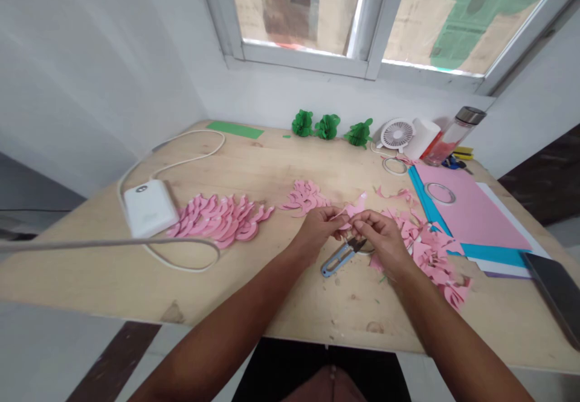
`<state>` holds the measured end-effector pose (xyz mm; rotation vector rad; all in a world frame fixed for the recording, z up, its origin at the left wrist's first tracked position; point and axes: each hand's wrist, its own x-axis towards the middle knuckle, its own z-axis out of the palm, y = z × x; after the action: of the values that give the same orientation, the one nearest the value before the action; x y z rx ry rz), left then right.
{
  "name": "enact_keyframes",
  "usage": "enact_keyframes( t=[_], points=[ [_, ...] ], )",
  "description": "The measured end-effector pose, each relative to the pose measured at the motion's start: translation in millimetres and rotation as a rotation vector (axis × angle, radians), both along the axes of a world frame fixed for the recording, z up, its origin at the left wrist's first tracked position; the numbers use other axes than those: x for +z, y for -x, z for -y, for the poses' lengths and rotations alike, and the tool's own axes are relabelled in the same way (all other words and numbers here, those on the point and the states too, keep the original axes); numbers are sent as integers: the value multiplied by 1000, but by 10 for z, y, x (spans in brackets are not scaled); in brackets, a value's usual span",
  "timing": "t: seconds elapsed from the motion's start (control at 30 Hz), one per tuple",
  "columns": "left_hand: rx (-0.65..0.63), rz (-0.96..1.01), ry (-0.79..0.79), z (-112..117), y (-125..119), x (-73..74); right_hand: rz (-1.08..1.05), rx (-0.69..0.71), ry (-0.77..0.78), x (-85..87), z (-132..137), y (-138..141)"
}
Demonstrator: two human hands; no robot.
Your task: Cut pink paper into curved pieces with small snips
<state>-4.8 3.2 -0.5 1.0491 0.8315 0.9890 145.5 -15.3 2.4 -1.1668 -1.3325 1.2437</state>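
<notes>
A pink paper piece (356, 207) is pinched in the narrowed fingers of the left hand (321, 228) and the right hand (381, 233), near the scissors (334, 265). Pink scraps (432, 257) are heaped to the scissors' right, curved pink cutouts (222, 217) are spread to their left, and green paper shapes (327, 126) are lined up well beyond.

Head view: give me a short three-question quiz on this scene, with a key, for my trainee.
1. What do the left hand and right hand hold together?
2. How many bunched green paper shapes are there?
3. True or false: in the picture, the white fan shows between those green shapes and the bottle.

Key: 1. A pink paper piece. 2. Three. 3. True.
</notes>
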Motion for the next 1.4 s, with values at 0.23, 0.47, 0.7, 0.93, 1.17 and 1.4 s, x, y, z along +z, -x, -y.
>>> enact_keyframes(
  t=[0.23,0.47,0.7,0.93,1.17,1.4],
  points=[
    [-27,11,8,-11,5,-2,-15,19,-3,-2,-1,-9],
    [26,-12,-13,-7,-13,4,-23,51,2,-6,-1,-8],
    [57,-21,-14,-17,-22,-2,-39,69,-5,-32,-16,-26],
    [57,-14,-12,-22,-18,-20,-58,27,15,-54,-31,-37],
    [49,14,5,-17,-16,-27,-66,-45,13,-60,-29,-39],
    [45,22,9,-15,-15,-23,-38,-82,19,-54,-37,-34]
  ],
)
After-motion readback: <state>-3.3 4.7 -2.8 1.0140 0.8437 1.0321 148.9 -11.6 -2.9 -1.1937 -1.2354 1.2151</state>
